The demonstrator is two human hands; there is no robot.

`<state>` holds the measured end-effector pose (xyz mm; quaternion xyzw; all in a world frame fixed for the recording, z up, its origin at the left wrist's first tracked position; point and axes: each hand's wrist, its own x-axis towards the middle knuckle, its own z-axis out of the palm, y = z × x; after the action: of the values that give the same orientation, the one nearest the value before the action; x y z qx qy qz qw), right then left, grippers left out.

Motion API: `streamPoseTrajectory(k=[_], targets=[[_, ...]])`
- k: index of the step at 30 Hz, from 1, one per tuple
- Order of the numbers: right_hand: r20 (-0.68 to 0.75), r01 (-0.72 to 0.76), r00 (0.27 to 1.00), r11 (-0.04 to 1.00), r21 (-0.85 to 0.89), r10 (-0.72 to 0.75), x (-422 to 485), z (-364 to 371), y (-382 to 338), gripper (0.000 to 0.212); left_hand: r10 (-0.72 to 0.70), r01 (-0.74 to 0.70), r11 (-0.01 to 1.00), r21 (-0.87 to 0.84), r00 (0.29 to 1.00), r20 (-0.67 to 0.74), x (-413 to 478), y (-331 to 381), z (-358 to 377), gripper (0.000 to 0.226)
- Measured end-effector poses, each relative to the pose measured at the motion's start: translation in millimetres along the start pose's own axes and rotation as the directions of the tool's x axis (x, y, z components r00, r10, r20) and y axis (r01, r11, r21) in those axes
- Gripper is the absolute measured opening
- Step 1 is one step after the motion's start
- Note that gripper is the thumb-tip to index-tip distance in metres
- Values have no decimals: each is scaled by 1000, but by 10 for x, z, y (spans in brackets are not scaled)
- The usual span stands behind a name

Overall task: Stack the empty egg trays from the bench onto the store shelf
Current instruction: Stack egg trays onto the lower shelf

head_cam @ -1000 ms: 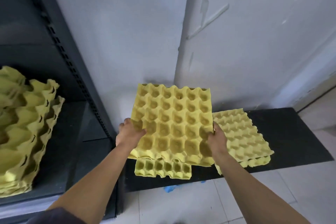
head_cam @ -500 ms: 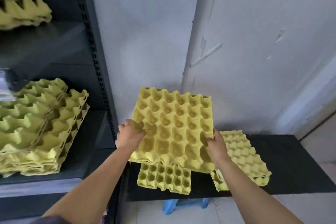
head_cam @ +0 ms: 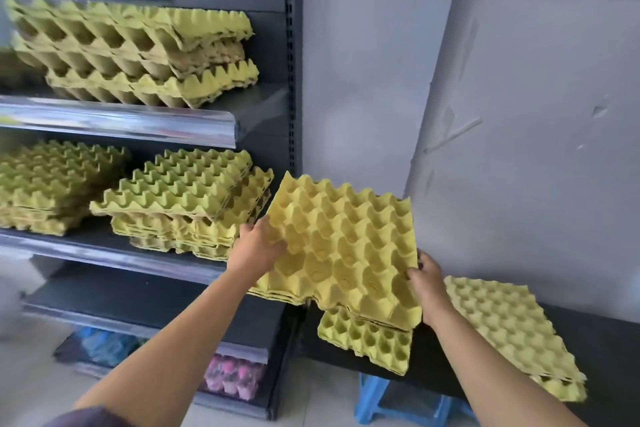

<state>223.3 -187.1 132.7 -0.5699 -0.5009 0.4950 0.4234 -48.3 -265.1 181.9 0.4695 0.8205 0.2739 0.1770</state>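
Observation:
I hold a small stack of yellow egg trays [head_cam: 341, 246] in the air, tilted, between the bench and the shelf. My left hand [head_cam: 256, 248] grips its left edge and my right hand [head_cam: 427, 282] grips its lower right edge. Below it one tray pile [head_cam: 367, 340] lies on the black bench [head_cam: 613, 350], and another tray pile [head_cam: 509, 326] lies further right. On the middle shelf [head_cam: 114, 253] stands a tray stack [head_cam: 187, 198] just left of my left hand.
The dark shelf unit holds more tray stacks on the top shelf [head_cam: 138, 48] and at the far left [head_cam: 52, 180]. Its upright post [head_cam: 294, 55] stands beside the white wall. A blue stool [head_cam: 408, 402] sits under the bench. Pink goods [head_cam: 232, 378] fill the bottom shelf.
Both hands have carried the held trays up and to the left, away from the bench piles and close to the shelf. My view has swung left, so the shelves now show.

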Motion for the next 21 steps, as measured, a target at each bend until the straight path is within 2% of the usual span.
streamPoseTrajectory(k=[2,3,5,6,7,9,11,13,15,18,21], targets=[[20,5,1000,1000,17,-5,-114,160,-76,38,8,-11,996,91,1000,26,-110,-146,-195,66],[31,13,999,1000,20,-14,-163,249,-110,38,27,-28,981,192,1000,9,-165,-218,-290,66],[49,36,998,999,10,-37,-260,434,-182,40,145,-110,908,403,988,-58,-291,-347,-459,65],[64,52,997,999,-3,-52,-320,552,-226,42,232,-177,874,453,970,-68,-363,-420,-546,65],[81,67,995,998,-12,-66,-378,675,-261,43,318,-261,840,476,947,-42,-433,-495,-622,65],[117,87,990,996,-6,-85,-498,973,-327,44,441,-429,743,513,891,107,-575,-693,-788,71],[129,93,987,996,15,-94,-633,1297,-388,44,462,-513,661,548,854,241,-687,-953,-945,75],[122,88,988,995,37,-92,-781,1670,-439,44,444,-508,626,591,856,266,-755,-1296,-1135,84],[126,97,986,992,75,-106,-945,2017,-466,45,446,-473,600,645,867,221,-788,-1613,-1344,87],[162,127,976,986,106,-143,-1211,2550,-536,47,509,-436,551,712,851,127,-804,-2035,-1689,72],[197,116,970,985,129,-140,-1438,3022,-621,47,502,-373,571,731,864,49,-814,-2374,-1979,63]])
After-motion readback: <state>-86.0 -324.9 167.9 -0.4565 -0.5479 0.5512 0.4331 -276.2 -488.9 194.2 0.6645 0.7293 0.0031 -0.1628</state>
